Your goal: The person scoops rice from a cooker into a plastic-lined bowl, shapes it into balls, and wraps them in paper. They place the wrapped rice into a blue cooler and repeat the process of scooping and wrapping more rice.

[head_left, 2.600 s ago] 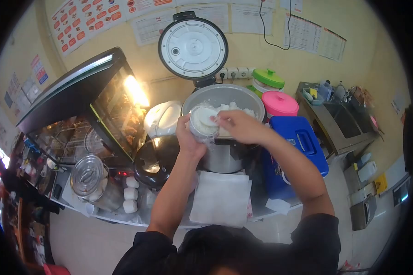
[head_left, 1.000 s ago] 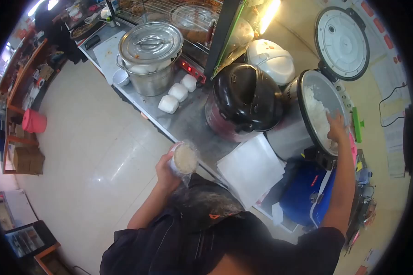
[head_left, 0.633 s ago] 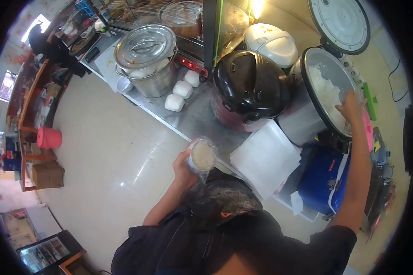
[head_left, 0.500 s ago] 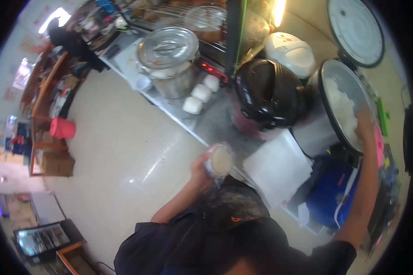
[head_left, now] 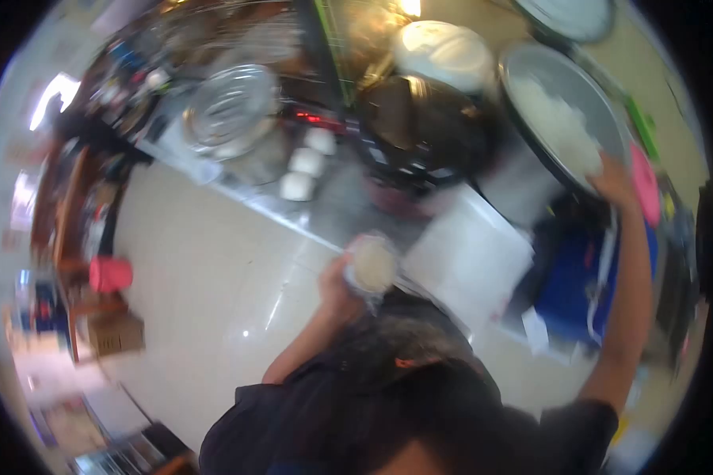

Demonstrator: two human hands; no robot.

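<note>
My left hand (head_left: 337, 291) is wrapped round a cup-like container (head_left: 373, 266) with a round beige top and what looks like clear plastic about it. It is in front of my body, near the counter edge. My right arm stretches out to the large open rice cooker (head_left: 523, 178) at the right, which holds white rice (head_left: 561, 123). My right hand (head_left: 616, 188) is at the near rim of that cooker, close to the rice. Its fingers are blurred, and I cannot make out whether they hold anything.
Left of the rice cooker stands a dark lidded cooker (head_left: 420, 131), with a white lidded one (head_left: 444, 54) behind. White sheets (head_left: 469, 253) lie on the counter. A steel pot (head_left: 249, 154) and several white lumps (head_left: 307, 162) sit farther left. A blue object (head_left: 566, 281) is below the cooker.
The view has swung, so the counter items appear farther left. My right hand has come from over the rice to the cooker's near rim. My left hand still grips the container.
</note>
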